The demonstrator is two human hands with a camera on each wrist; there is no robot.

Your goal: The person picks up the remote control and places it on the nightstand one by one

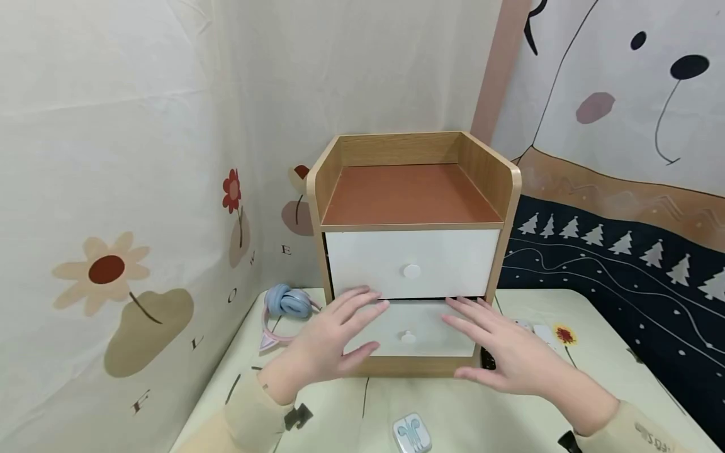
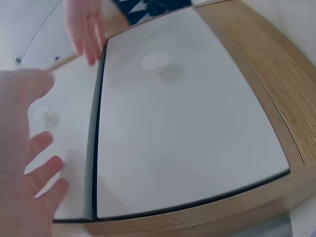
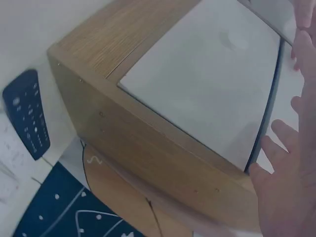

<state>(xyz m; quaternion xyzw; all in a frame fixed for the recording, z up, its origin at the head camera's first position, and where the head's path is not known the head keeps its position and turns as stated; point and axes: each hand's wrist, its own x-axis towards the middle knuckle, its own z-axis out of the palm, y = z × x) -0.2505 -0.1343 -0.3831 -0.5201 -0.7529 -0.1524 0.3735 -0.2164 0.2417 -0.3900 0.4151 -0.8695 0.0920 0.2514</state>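
Observation:
A small wooden cabinet (image 1: pixel 425 141) with a brown top stands on the table. Its white upper drawer (image 1: pixel 362 258) and white lower drawer (image 1: pixel 421 318) each have a round white knob; both look closed or nearly so. Before the left part of the drawers is my left hand (image 1: pixel 334 333), its fingers spread and nothing in its grasp. My right hand (image 1: pixel 510 346) mirrors it at the right side, fingers extended, also holding nothing. Whether any fingertip touches the drawer fronts I cannot tell. The left wrist view shows the left hand (image 2: pixel 29 153) beside the drawer fronts.
Cat-ear headphones (image 1: pixel 290 302) with blue cushions lie left of the cabinet. Earphones in a clear case (image 1: pixel 411 434) lie in front. A dark remote control (image 3: pixel 27 113) is beside the cabinet's right side. Printed cloth (image 1: pixel 136 157) hangs behind and at the left.

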